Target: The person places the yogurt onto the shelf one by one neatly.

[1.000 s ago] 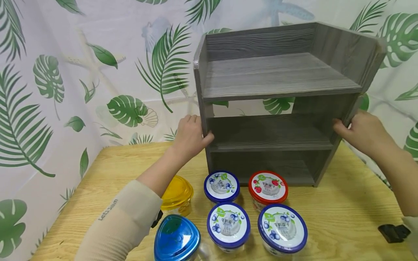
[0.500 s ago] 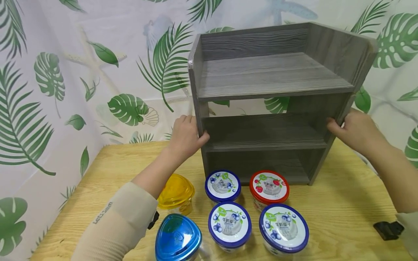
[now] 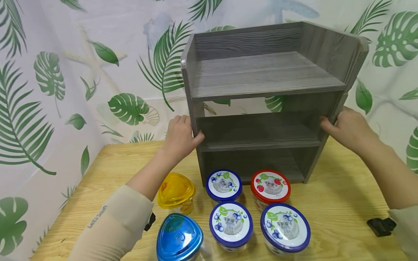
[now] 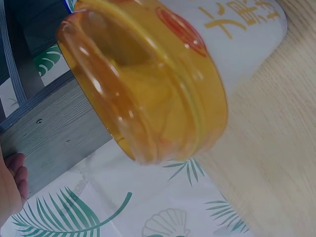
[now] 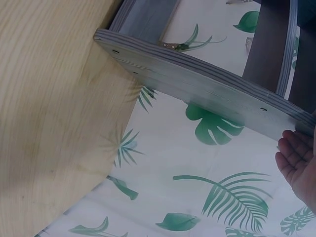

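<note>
A grey wood-grain shelf with a raised rim round its top stands on the table, its open front facing me. My left hand grips its left side panel, thumb over the front edge and fingers along the outer face. On the opposite panel, my right hand holds on the same way. The wrist views show the fingers of the left hand and the right hand against the outer panels.
Before the shelf stand a red-lidded tub, several blue-lidded tubs, a yellow-lidded container and a blue triangular-lidded container. Leaf-patterned cloth hangs behind the wooden table.
The shelf has shifted a little to the left, both hands moving along with it. Among themselves, the tubs keep their places.
</note>
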The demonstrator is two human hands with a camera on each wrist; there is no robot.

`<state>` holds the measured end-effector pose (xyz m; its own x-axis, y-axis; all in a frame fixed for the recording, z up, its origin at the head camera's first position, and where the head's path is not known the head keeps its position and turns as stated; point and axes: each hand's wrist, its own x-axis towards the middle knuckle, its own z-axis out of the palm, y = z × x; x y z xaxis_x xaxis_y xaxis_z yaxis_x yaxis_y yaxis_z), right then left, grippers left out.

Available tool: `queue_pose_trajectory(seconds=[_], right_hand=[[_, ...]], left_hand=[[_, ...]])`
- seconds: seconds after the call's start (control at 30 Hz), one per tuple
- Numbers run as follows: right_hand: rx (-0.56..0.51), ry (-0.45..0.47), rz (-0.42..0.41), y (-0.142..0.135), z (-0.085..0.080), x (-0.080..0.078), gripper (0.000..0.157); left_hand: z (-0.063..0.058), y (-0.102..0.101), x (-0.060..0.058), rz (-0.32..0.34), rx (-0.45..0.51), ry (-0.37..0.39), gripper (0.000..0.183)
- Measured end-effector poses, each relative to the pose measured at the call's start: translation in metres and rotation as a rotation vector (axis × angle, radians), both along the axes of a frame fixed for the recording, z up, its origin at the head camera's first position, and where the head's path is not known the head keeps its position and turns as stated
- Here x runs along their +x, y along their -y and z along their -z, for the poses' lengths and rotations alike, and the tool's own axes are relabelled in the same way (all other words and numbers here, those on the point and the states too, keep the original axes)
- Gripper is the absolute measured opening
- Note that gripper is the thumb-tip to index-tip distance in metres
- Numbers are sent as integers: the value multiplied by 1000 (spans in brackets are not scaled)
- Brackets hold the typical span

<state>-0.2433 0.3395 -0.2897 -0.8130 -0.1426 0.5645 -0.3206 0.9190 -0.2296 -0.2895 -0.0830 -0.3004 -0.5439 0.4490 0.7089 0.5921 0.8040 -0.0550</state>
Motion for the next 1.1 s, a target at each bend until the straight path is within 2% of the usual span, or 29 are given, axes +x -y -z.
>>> queue_pose_trajectory(seconds=[0.17, 0.33, 0.53, 0.73, 0.93, 1.1], right_hand=[[-3, -2, 4, 3, 1, -2, 29], [-10, 2, 1, 7, 2, -4, 28], [7, -2, 4, 12, 1, -5, 26], [1, 19, 13, 18, -1, -5, 26], [2, 17, 14, 22, -1, -6, 28], [-1, 23, 14, 25, 0, -7, 28]], left_hand=[[-2, 4, 1, -3, -7, 19, 21], [-3, 8, 3, -34, -1, 85, 22], [-3, 14, 3, -25, 2, 67, 22], [-2, 19, 1, -34, 2, 86, 23], [-2, 23, 1, -22, 11, 59, 23], [-2, 25, 1, -18, 16, 73, 22]])
